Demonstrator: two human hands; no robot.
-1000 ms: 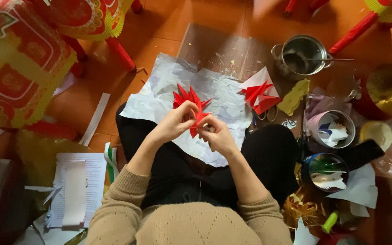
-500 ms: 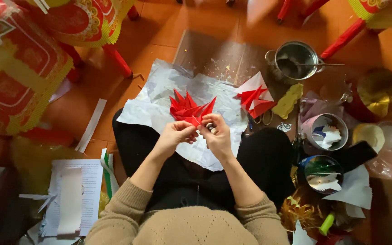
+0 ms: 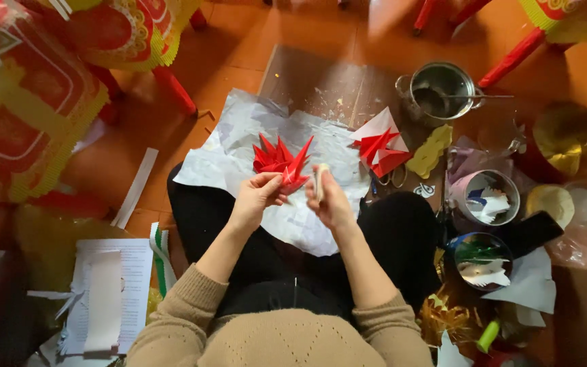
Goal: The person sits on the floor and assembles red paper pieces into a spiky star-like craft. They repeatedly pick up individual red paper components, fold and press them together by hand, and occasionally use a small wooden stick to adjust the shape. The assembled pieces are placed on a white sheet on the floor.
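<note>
The left hand [image 3: 256,197] pinches the lower edge of a red folded paper star [image 3: 280,162] with its fingers closed on it, holding it up over a crumpled white paper sheet [image 3: 239,146] spread across the lap. The right hand [image 3: 331,200] is curled shut around a small pale stick-like object [image 3: 321,180], just beside the star's base. The star looks light, thin and easily creased, its spikes fragile; the safest hold seems to be at the gathered base, not the points. A second red folded piece [image 3: 382,151] lies near a metal pot [image 3: 439,92] on the floor
</note>
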